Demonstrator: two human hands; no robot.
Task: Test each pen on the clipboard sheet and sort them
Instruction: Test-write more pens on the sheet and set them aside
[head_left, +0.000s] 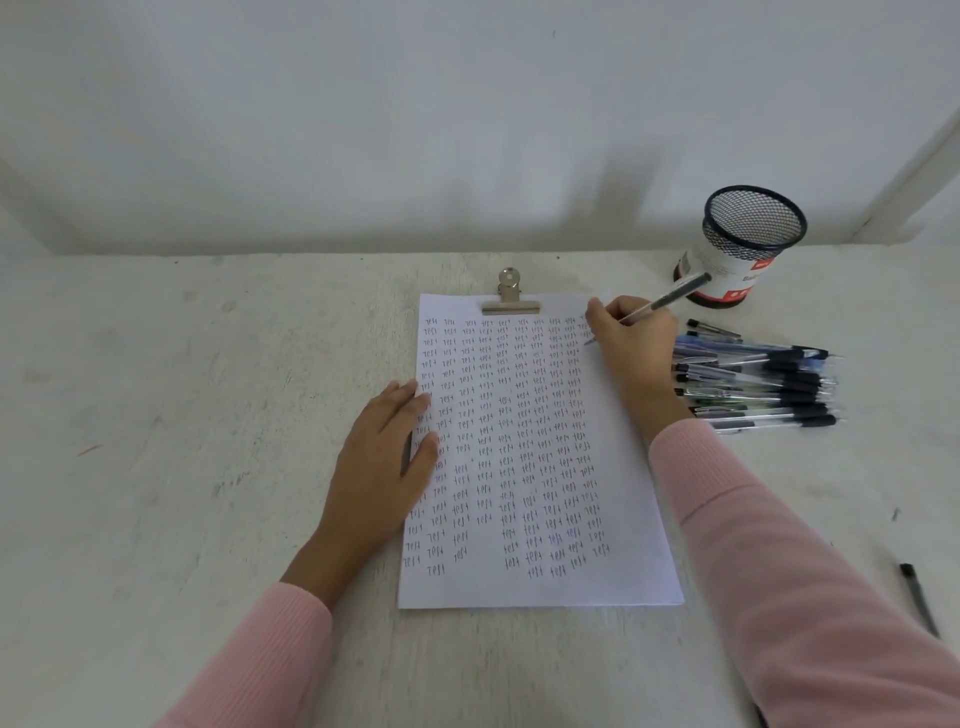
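One pale table (182, 415) carries everything. On it, mid-table: clipboard sheet (639, 519), nearly full of columns of "test"; free space only down its right margin and along the bottom.

Just right of the sheet: pen pile (758, 384), barrels roughly parallel, within reach of the writing hand. Probably the untested stock, can't confirm.

Beyond the sheet's top right corner: mesh cup (743, 244), nothing sticking out of it. Likely a sort bin.

On the sheet's left edge: left hand (384, 457), flat, fingers straight, pressing so the paper doesn't skid under a stroke.

At the sheet's top right: right hand (631, 343), fingers pinching the pen (670, 296) in a writing grip. Tip on or just above the paper, can't tell which. Barrel leans back toward the cup.

On the sheet's top edge: metal clip (510, 299), pinning it.

Well right of the sheet's bottom corner: lone dark pen (919, 597), apart from the pile. Possibly a reject.
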